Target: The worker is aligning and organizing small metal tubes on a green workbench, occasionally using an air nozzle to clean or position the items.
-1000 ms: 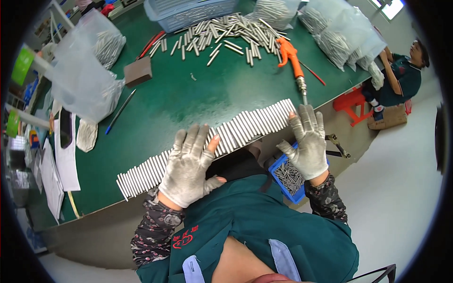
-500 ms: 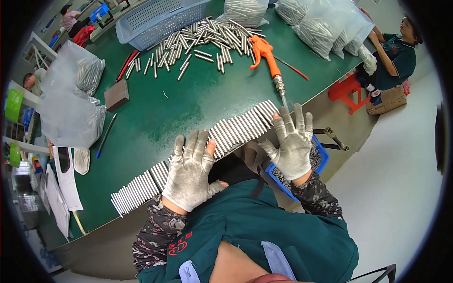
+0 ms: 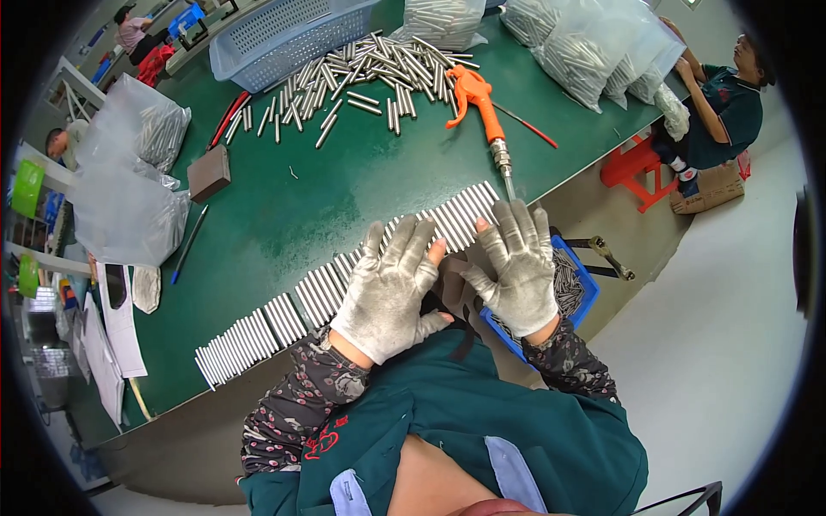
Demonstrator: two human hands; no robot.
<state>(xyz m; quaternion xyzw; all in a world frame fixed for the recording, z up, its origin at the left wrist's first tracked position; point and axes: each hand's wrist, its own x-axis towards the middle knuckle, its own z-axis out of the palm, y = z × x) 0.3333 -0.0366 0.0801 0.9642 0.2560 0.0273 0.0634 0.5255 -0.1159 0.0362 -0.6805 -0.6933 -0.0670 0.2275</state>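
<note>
A long slanting row of shiny metal pins (image 3: 320, 292) lies side by side along the near edge of the green table. Flat over the middle of this row rests my left hand (image 3: 379, 297), in a worn white glove with bare fingertips showing, fingers stretched out. My right hand (image 3: 523, 279), gloved likewise, lies palm down at the row's right end with its fingers extended. Neither hand grips anything. Some pins are hidden under the left hand. An orange air gun (image 3: 476, 99) lies just beyond the right hand, its metal nozzle pointing at the fingers.
Loose pins (image 3: 379, 69) are heaped near a blue plastic basket (image 3: 284, 39). Bags of pins (image 3: 572, 56) stand at the far right and left. A brown block (image 3: 209, 175) and a pen (image 3: 189, 245) lie leftward. A blue bin (image 3: 588, 288) holds pins below the edge. A co-worker sits at right.
My left hand has slid right along the row, uncovering more pins on its left. My right hand has come slightly left and nearer to me, so the hands are closer together.
</note>
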